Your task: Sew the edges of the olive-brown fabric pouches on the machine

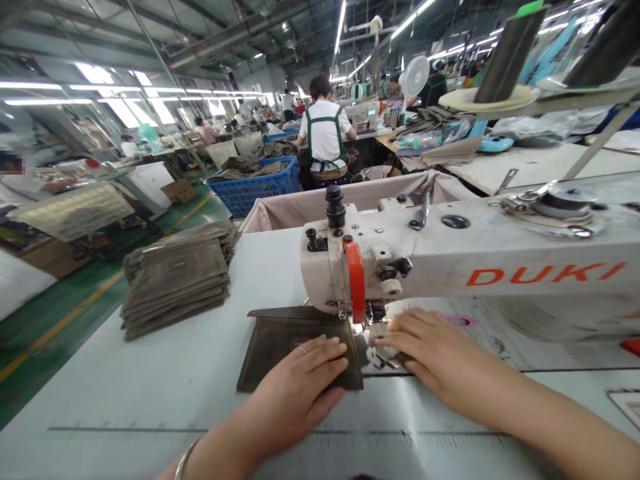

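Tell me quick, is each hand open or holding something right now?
Left hand: open, resting on the brown fabric piece.
Right hand: beside the sewing machine's needle area; grip can't be told.
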### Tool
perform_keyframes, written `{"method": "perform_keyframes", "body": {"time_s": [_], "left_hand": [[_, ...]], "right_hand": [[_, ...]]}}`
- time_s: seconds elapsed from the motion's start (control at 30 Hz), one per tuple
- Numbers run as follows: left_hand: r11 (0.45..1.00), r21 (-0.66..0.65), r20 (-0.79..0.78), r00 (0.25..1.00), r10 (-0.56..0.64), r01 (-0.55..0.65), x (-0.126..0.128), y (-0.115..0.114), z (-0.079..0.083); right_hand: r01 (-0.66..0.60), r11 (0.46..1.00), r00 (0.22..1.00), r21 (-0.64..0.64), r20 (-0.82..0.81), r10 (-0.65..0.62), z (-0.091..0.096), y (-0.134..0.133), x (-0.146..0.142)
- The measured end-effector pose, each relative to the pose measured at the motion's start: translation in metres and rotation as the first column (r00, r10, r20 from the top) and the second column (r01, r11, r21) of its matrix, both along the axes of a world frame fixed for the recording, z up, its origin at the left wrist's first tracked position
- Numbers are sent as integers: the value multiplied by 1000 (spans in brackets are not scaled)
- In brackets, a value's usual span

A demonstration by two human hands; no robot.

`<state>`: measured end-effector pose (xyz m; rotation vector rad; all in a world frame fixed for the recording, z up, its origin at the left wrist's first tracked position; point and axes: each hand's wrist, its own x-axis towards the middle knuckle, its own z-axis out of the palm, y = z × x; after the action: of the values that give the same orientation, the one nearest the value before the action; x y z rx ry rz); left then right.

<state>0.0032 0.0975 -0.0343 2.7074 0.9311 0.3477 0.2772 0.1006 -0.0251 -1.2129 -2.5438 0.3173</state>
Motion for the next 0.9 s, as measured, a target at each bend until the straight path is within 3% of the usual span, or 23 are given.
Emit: {"method": "perform_keyframes", "body": {"time_s": [0.1,0.2,0.27,0.37,0.47,0.57,0.67,0.9], "left_hand": [[996,70,61,997,55,-59,10,-8,-5],[990,54,56,990,126,-129,19,-9,-6],[985,3,111,979,172,-174,19,-5,-3],[971,-81,273,932,238,-224,10,4,3],[992,-55,265,956,127,-116,2,8,5],[997,60,67,996,-61,57,3,5,1],[988,111,-109,989,-99,111,7,1,-6],[987,101,-102,988,-116,126,14,13,-4]], "right_hand": [[210,970,978,125,-31,-208,-19,14,-12],[288,942,957,169,-48,-285,-31,17,-24],[224,961,974,164,-83,-213,-30,10,-27],[-51,990,983,134,-166,73,-23,-6,-27],[-245,968,950,55,-188,251,-19,-18,-31],[-267,964,947,2,-186,262,-20,-22,-37],[-271,962,946,10,-184,268,-21,-23,-40],[-247,969,951,-26,-197,237,-15,-22,-44]]}}
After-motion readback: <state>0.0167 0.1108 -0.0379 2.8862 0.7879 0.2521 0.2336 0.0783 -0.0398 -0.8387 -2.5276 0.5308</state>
